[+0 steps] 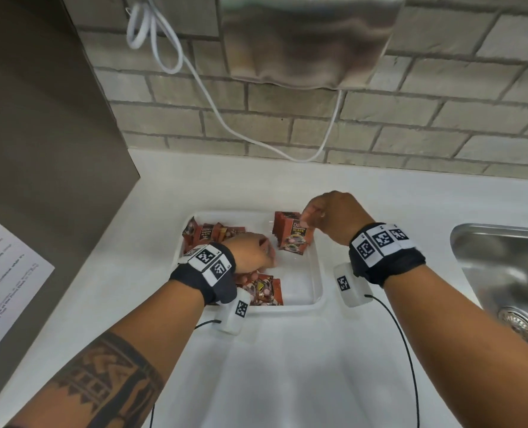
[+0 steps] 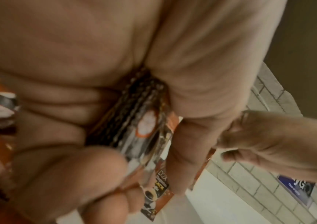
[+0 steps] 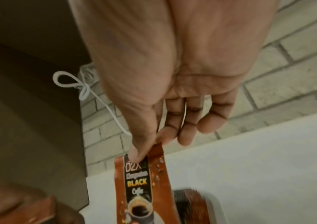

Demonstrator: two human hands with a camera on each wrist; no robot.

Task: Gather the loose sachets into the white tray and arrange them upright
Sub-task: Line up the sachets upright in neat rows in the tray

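Note:
A white tray (image 1: 316, 273) sits on the white counter. At its far right corner stands an upright stack of brown coffee sachets (image 1: 292, 234). My right hand (image 1: 309, 219) pinches the top edge of the front sachet (image 3: 144, 181) between thumb and forefinger. Loose sachets (image 1: 207, 233) lie in the tray's far left part, and more loose sachets (image 1: 265, 290) lie at its near side. My left hand (image 1: 264, 253) is over the tray's left half and grips a bundle of sachets (image 2: 144, 128) edge-on between thumb and curled fingers.
A steel sink (image 1: 503, 267) lies to the right of the tray. A brick wall with a hanging white cable (image 1: 213, 97) runs behind the counter. A dark panel (image 1: 46, 125) with a printed paper sheet (image 1: 6, 273) stands on the left.

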